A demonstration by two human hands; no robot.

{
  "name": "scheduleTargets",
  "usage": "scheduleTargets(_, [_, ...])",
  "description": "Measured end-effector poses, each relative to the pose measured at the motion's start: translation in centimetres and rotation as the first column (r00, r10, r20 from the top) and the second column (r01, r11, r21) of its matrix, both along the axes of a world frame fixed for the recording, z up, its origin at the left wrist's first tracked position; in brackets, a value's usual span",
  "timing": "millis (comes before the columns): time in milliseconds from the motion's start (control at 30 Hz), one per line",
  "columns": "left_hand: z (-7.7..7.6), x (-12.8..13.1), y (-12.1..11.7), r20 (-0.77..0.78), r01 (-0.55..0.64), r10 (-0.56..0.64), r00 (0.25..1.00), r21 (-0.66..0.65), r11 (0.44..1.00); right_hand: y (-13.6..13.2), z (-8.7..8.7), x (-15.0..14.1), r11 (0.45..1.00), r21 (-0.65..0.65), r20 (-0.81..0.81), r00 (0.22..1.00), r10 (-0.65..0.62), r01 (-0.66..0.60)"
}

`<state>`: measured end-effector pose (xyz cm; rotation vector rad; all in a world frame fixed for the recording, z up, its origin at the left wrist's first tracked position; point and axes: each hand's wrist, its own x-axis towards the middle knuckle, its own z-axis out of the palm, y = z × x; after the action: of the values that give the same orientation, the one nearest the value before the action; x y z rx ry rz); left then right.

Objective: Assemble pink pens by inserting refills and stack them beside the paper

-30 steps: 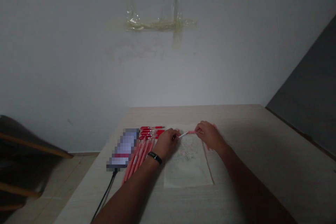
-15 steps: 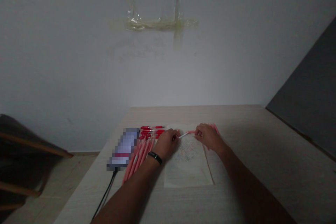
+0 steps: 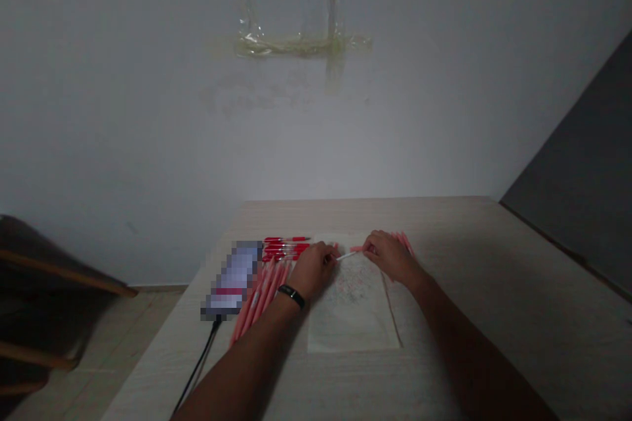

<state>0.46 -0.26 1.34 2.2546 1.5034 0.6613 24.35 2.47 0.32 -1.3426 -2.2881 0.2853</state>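
On the near part of the pale wood-grain table (image 3: 513, 335), a black cable (image 3: 198, 356) ran to a phone (image 3: 232, 279) on the left, its screen blurred out. Your left hand (image 3: 312, 270), with a black wristband (image 3: 291, 297), was closed and pinched a thin white stick (image 3: 346, 255) in its fingertips, above a soft sheet of paper (image 3: 353, 306) with faint marks. Your right hand (image 3: 388, 256) was curled closed at the other end of the stick; I cannot tell exactly how it gripped. The two hands faced each other, so the stick lay level between them. Left of the paper, long pink tubes (image 3: 261, 296) lay side by side, tidy and parallel, and just farther, slim red pens (image 3: 285, 247) lay in a row. More pink tubes (image 3: 402, 243) lay behind your right hand. At the far side, yellowed tape (image 3: 301, 46) crossed the white wall.
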Motion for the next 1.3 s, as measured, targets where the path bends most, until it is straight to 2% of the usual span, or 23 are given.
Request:
scheduleTargets(433, [-0.1,-0.1,0.1,0.02,0.015,-0.015,1.0,0.017,1.0,0.0,0.1,-0.3,0.997,0.017,-0.045,0.996,0.075,-0.074])
scheduleTargets(667, [-0.2,-0.1,0.1,0.025,0.031,-0.03,0.999,-0.028,0.999,-0.8,0.8,-1.2,0.988,0.002,-0.094,0.984,0.153,-0.154])
scheduleTargets(900, [0.1,0.0,0.0,0.032,0.006,-0.005,0.999,-0.016,1.0,-0.6,0.8,-0.9,0.996,-0.013,-0.167,0.983,0.081,-0.085])
scheduleTargets(1067, [0.0,-0.3,0.1,0.02,-0.017,0.016,1.0,0.011,1.0,-0.2,0.1,-0.4,1.0,-0.018,-0.082,0.997,-0.003,0.002])
scheduleTargets(1300, [-0.3,-0.4,0.2,0.0,-0.039,0.039,0.999,0.018,0.999,0.0,-0.7,-0.3,1.0,0.001,-0.063,0.998,0.019,-0.019])
